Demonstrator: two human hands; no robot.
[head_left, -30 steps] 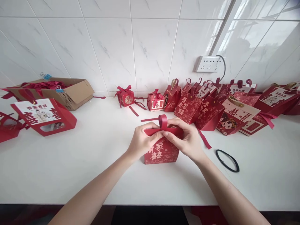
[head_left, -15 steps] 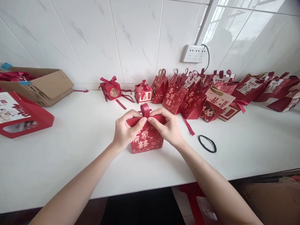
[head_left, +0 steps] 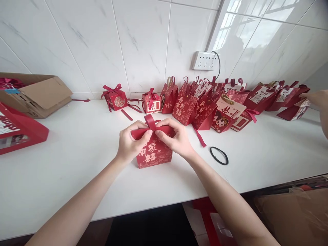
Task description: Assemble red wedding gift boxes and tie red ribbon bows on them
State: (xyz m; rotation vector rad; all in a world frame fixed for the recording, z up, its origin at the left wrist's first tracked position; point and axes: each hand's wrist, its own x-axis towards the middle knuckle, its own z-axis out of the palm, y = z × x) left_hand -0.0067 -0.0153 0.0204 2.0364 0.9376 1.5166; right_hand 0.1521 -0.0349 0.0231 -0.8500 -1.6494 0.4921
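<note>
A red gift box (head_left: 156, 155) with pale printed characters stands upright on the white table in front of me. My left hand (head_left: 132, 140) pinches the left part of its top edge, thumb on the near face and fingers behind. The right part of that edge is gripped the same way by my right hand (head_left: 174, 135). Both thumbs press close to the middle. Between them a red ribbon loop (head_left: 150, 121) rises from the top. My fingertips behind the box are hidden.
Red gift boxes (head_left: 184, 107) with ribbon loops stand along the wall to the right. Two bow-tied boxes (head_left: 115, 97) are behind mine. A cardboard box (head_left: 48, 94) sits at left, a black elastic band (head_left: 219, 155) at right. Another person's hand (head_left: 320, 102) reaches in at far right.
The view has shifted a little to the right. My hands keep their hold on the box's top edge, and the ribbon loop leans more to the left. Another person's hand has appeared at far right.
</note>
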